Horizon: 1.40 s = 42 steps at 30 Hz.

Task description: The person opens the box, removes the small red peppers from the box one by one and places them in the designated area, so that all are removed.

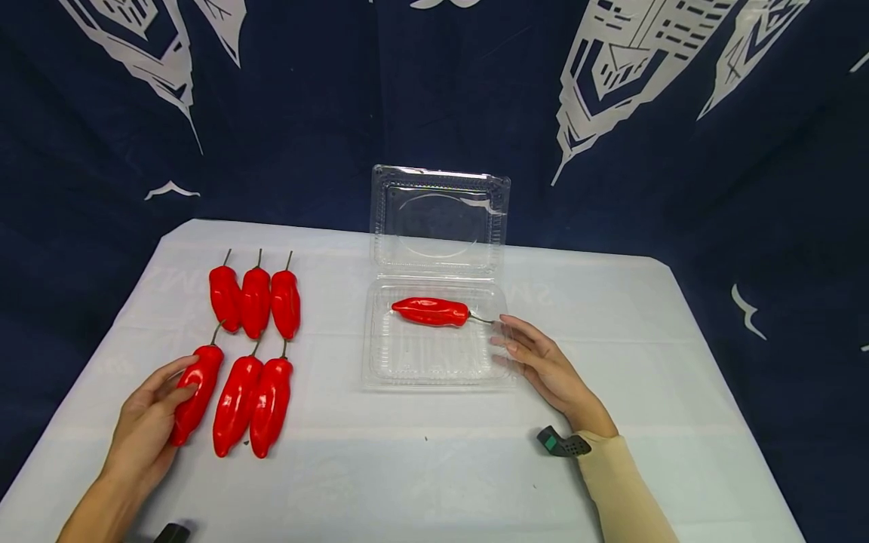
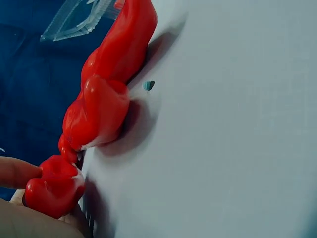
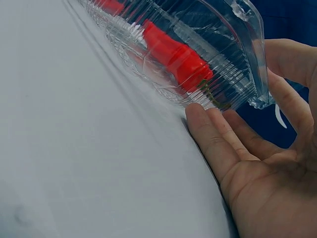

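Note:
My left hand (image 1: 145,426) grips a glossy red pepper (image 1: 198,396) between thumb and fingers, at the left end of the nearer row. Two more red peppers, one in the middle (image 1: 236,407) and one on the right (image 1: 271,407), lie beside it, stems pointing away. At the clear plastic clamshell box (image 1: 434,369), my right hand (image 1: 553,373) has its fingers extended against the right side. Inside the box's base, near the hinge, a red pepper (image 3: 181,59) lies crosswise with its stem toward that hand. The see-through lid (image 1: 441,219) stands raised at the back.
Behind the nearer peppers, a row of three more red peppers (image 1: 256,302) lies on the white table (image 1: 421,483). A dark blue cloth (image 1: 305,113) with white print hangs beyond the table's far edge. A dark band (image 1: 563,443) sits at my right wrist.

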Each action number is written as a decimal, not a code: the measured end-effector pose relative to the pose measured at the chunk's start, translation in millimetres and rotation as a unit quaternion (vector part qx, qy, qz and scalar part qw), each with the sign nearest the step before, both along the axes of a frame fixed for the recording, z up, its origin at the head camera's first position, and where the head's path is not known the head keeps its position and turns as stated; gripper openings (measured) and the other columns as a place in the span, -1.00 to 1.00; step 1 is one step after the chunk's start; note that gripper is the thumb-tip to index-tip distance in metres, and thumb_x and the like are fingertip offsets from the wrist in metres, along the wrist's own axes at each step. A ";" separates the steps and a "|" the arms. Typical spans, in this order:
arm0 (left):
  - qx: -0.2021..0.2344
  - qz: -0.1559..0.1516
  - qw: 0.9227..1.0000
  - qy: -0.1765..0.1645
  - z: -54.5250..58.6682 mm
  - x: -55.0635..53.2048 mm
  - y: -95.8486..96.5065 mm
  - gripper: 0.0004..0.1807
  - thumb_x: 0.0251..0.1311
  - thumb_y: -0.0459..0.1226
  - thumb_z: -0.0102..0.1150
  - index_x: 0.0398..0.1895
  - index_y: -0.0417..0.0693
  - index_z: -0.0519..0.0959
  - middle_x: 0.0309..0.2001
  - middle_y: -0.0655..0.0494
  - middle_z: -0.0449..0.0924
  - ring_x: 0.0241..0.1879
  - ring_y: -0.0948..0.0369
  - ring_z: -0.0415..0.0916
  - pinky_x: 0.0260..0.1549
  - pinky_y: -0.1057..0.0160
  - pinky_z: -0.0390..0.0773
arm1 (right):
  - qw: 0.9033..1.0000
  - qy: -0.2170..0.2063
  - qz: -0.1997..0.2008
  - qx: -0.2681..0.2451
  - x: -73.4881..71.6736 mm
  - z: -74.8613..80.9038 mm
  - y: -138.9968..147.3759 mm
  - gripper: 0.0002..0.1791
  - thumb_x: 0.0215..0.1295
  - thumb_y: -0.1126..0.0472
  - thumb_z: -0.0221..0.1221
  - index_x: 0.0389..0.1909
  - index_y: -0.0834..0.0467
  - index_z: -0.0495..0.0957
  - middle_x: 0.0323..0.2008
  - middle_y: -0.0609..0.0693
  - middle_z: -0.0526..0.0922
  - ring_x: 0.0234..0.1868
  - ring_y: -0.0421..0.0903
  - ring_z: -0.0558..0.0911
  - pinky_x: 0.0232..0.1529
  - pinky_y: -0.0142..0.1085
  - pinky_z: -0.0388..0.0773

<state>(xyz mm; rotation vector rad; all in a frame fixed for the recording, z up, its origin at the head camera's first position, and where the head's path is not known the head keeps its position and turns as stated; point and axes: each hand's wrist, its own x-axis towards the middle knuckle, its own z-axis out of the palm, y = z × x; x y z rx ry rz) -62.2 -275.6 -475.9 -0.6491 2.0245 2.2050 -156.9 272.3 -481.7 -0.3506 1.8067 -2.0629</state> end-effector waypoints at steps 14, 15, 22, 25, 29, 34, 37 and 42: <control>-0.072 -0.005 0.997 -0.034 6.5 3.5 8.4 -0.51 0.50 -0.20 -0.02 0.44 0.28 0.32 0.04 0.42 0.29 0.01 0.30 0.25 -0.31 0.39 0.55 | 1.000 -0.001 -0.001 0.000 -0.7 0.8 0.4 -0.34 0.54 0.29 0.01 0.54 0.28 0.01 0.53 0.23 0.05 0.36 -0.13 0.44 0.26 -0.29 0.50; -0.084 -0.008 0.996 -0.036 6.4 3.4 8.8 -0.52 0.50 -0.20 -0.03 0.44 0.29 0.32 0.04 0.42 0.29 0.00 0.30 0.26 -0.31 0.39 0.55 | 1.000 0.000 0.000 0.001 -0.9 0.5 0.6 -0.34 0.54 0.29 0.01 0.54 0.28 0.02 0.53 0.23 0.05 0.36 -0.13 0.44 0.26 -0.29 0.50; -0.129 -0.033 0.990 -0.048 3.1 3.7 7.0 -0.52 0.51 -0.18 -0.05 0.45 0.31 0.29 0.03 0.43 0.27 -0.01 0.28 0.26 -0.33 0.32 0.60 | 1.000 0.002 0.001 0.003 -0.5 1.4 -0.4 -0.35 0.54 0.29 0.02 0.54 0.27 0.03 0.53 0.24 0.05 0.36 -0.12 0.44 0.26 -0.29 0.50; -0.134 -0.040 0.989 -0.044 0.7 4.7 5.5 -0.52 0.51 -0.17 -0.05 0.45 0.32 0.28 0.04 0.43 0.27 -0.01 0.26 0.26 -0.36 0.28 0.59 | 1.000 0.001 0.001 0.001 -0.1 2.1 -0.8 -0.35 0.53 0.29 0.02 0.54 0.26 0.04 0.53 0.25 0.05 0.36 -0.11 0.44 0.26 -0.29 0.50; -0.143 -0.051 0.988 -0.040 -1.3 5.1 3.5 -0.52 0.52 -0.18 -0.07 0.45 0.30 0.27 0.05 0.43 0.26 0.00 0.27 0.26 -0.32 0.31 0.60 | 1.000 0.000 0.000 0.001 0.2 1.9 -0.5 -0.35 0.53 0.29 0.02 0.54 0.28 0.03 0.53 0.24 0.05 0.36 -0.12 0.44 0.26 -0.29 0.51; -0.168 -0.070 0.982 -0.042 0.2 4.6 2.6 -0.51 0.53 -0.18 -0.10 0.47 0.25 0.24 0.06 0.40 0.26 0.00 0.30 0.28 -0.26 0.36 0.60 | 1.000 -0.002 -0.002 0.003 0.7 0.7 0.2 -0.35 0.54 0.29 0.01 0.54 0.28 0.03 0.52 0.21 0.08 0.35 -0.13 0.44 0.25 -0.29 0.51; -0.176 -0.076 0.980 -0.044 2.1 4.0 2.7 -0.50 0.53 -0.18 -0.11 0.48 0.24 0.24 0.07 0.38 0.27 -0.01 0.29 0.29 -0.26 0.32 0.61 | 1.000 -0.003 -0.003 0.003 0.8 0.3 0.5 -0.35 0.53 0.30 0.01 0.54 0.27 0.03 0.52 0.21 0.08 0.35 -0.13 0.45 0.26 -0.29 0.51; -0.193 -0.080 0.977 -0.035 3.4 4.2 2.6 -0.48 0.52 -0.23 -0.10 0.49 0.23 0.25 0.07 0.37 0.28 -0.02 0.30 0.31 -0.28 0.29 0.64 | 1.000 -0.003 -0.003 0.004 0.5 0.7 0.2 -0.35 0.53 0.29 0.02 0.54 0.28 0.03 0.52 0.22 0.07 0.35 -0.12 0.44 0.26 -0.29 0.51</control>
